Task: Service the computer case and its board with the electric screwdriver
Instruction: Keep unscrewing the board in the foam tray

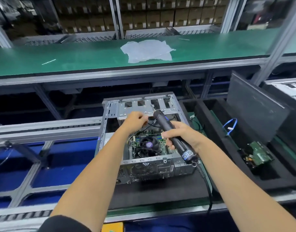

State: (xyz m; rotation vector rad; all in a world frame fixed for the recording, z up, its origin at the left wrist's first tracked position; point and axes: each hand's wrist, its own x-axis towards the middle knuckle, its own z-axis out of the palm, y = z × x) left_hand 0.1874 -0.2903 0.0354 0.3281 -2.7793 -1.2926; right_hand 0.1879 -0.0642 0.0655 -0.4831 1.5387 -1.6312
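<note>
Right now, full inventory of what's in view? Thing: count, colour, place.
computer case: 1, grey metal, open, centre of bench
board: 1, green, inside case, black fan at its middle
electric screwdriver: 1, black, tip toward the case's drive cage
plastic sheet: 1, clear-white, on green shelf
foam tray: 1, black, right of case
blue cable: 1, in tray
loose board: 1, green, in tray
left hand: fingers curled, at the cables inside case
right hand: grips screwdriver

Both forearms bare; black sleeve (63, 223) on left upper arm, no gloves/rings/watch visible.
</note>
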